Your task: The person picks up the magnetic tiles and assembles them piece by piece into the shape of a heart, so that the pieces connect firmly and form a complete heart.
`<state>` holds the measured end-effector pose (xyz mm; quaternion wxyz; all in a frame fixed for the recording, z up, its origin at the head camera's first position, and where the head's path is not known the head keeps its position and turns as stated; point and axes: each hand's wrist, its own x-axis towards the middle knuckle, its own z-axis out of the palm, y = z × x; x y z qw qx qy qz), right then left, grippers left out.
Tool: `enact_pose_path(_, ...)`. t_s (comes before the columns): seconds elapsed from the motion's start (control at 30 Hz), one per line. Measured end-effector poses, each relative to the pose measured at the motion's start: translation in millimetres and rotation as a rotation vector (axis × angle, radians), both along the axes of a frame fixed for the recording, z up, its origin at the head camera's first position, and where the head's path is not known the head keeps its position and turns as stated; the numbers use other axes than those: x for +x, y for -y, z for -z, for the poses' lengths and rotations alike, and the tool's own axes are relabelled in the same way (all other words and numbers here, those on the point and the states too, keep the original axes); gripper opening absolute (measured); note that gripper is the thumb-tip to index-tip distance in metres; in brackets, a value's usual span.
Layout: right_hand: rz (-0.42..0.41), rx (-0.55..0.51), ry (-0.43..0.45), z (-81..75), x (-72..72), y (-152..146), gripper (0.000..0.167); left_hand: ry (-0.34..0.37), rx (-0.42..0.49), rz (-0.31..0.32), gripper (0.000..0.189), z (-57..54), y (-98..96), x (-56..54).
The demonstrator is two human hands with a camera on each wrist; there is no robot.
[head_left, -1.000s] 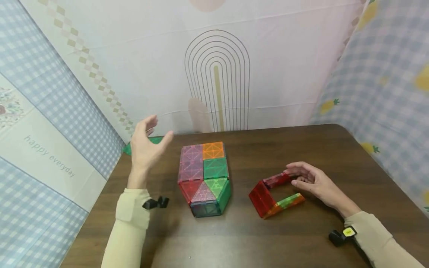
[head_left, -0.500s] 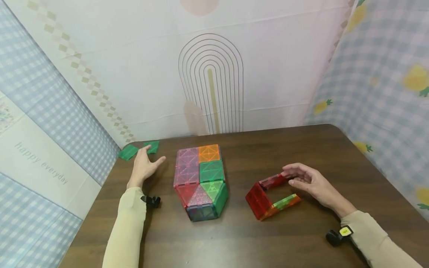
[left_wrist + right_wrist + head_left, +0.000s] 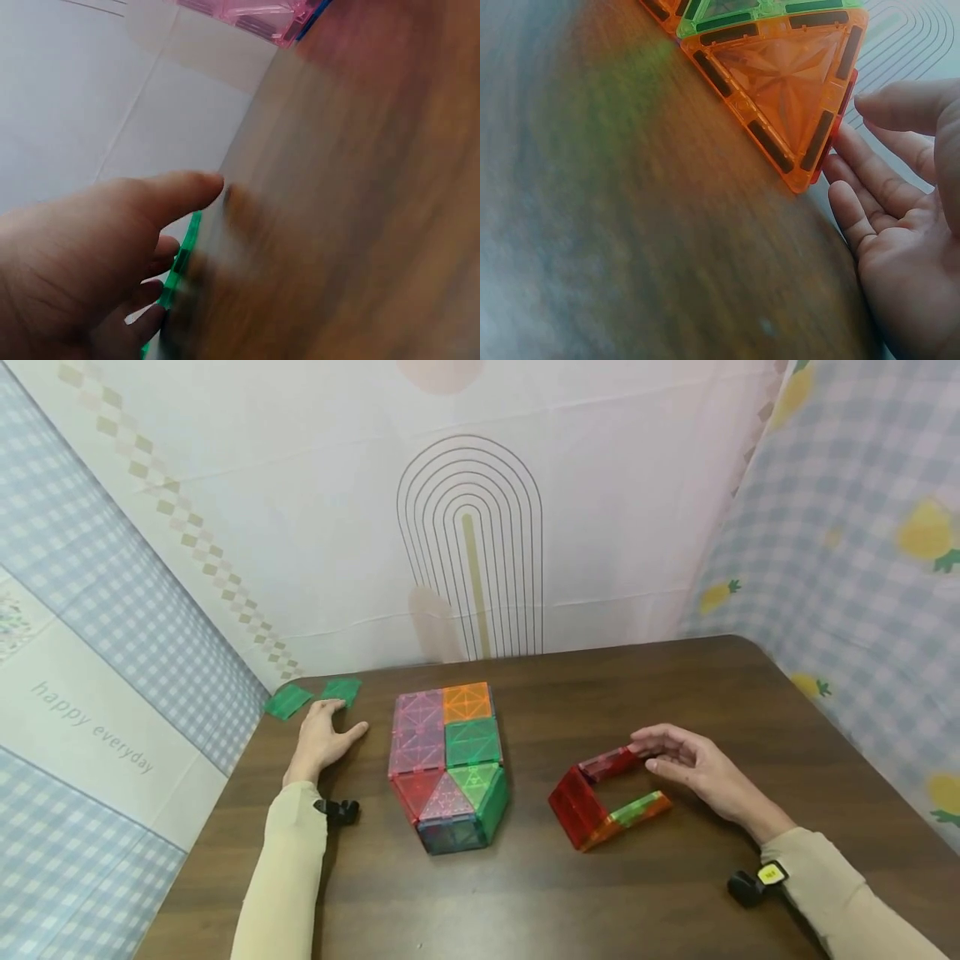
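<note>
Magnetic tiles lie in three groups on the dark wooden worktop (image 3: pixel 675 893). Two loose green tiles (image 3: pixel 341 691) sit at the far left corner, one of them partly over the worktop's edge. The left hand (image 3: pixel 324 739) rests palm down right beside them, its fingertips at the edge of the nearer green tile; its grip is relaxed, fingers nearly straight and thumb spread toward the middle, and it holds nothing. In the left wrist view the green edge shows just under the fingers (image 3: pixel 161 289), though blur hides whether they touch it.

In the middle lies a flat tile panel (image 3: pixel 448 762) of pink, orange, green and red squares and triangles, with a green tile standing up at its near right corner. It lies between the two hands and neither touches it.

To the right stands a small open structure (image 3: pixel 600 797): a red wall, a dark red side and a green and orange side. The right hand (image 3: pixel 701 768) hovers over its far end, the grip loosely open, fingers gently bent with their tips on the top of the dark red side, nothing clasped. The right wrist view shows the orange triangle (image 3: pixel 787 90) just beside the fingers (image 3: pixel 870 176).
</note>
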<state>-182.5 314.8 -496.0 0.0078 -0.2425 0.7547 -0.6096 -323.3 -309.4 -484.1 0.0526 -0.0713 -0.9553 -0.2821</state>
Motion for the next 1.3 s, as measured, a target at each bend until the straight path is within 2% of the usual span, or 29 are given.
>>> enact_pose_path(0.17, 0.008, 0.005, 0.006, 1.2, 2.0, 0, 0.039, -0.113, 0.017, -0.037, 0.044, 1.2, 3.0, 8.2)
enact_pose_path(0.27, 0.014, 0.009, -0.001, 0.8, 2.2, 0, 0.039, -0.134, 0.042, -0.041, 0.036, 2.0, 6.1, 11.6)
enact_pose_path(0.37, 0.016, 0.019, -0.002, 0.6, 1.3, 0, 0.038, -0.125, 0.056, -0.048, 0.052, 4.0, 9.0, 13.5)
enact_pose_path(0.47, 0.009, 0.029, -0.002, 0.7, 0.6, 0, 0.038, -0.098, 0.068, -0.086, 0.077, 6.1, 10.0, 14.8)
enact_pose_path(0.53, 0.006, 0.033, 0.001, 0.0, 0.3, 0, 0.038, -0.077, 0.081, -0.121, 0.087, 7.0, 10.2, 15.3)
enact_pose_path(0.63, 0.000, 0.044, 0.001, -1.4, 0.3, -1, 0.038, -0.049, 0.134, -0.171, 0.087, 7.3, 10.2, 15.7)
enact_pose_path(0.8, 0.014, 0.072, 0.009, -1.3, 3.4, -7, 0.038, -0.042, 0.222, -0.192, 0.084, 2.0, 9.8, 17.1)
enact_pose_path(0.87, 0.028, 0.087, 0.007, -0.3, 5.4, -10, 0.038, -0.075, 0.259, -0.181, 0.082, -5.6, 7.2, 17.6)
enact_pose_path(0.93, 0.037, 0.099, 0.007, 0.6, 7.4, -12, 0.037, -0.124, 0.313, -0.160, 0.079, -18.4, 1.0, 18.7)
enact_pose_path(1.03, 0.031, 0.111, 0.004, 0.6, 8.6, -14, 0.037, -0.201, 0.393, -0.102, 0.075, -44.0, -14.0, 22.1)
enact_pose_path(1.1, 0.020, 0.117, 0.005, 0.2, 8.5, -14, 0.037, -0.246, 0.443, -0.041, 0.074, -63.5, -28.2, 26.8)
enact_pose_path(1.2, -0.008, 0.128, 0.003, -0.2, 7.5, -13, 0.039, -0.285, 0.489, 0.066, 0.073, -92.8, -57.0, 41.2)
enact_pose_path(1.3, -0.045, 0.136, 0.002, 0.1, 6.8, -13, 0.041, -0.305, 0.493, 0.174, 0.072, -117.0, -93.7, 63.7)
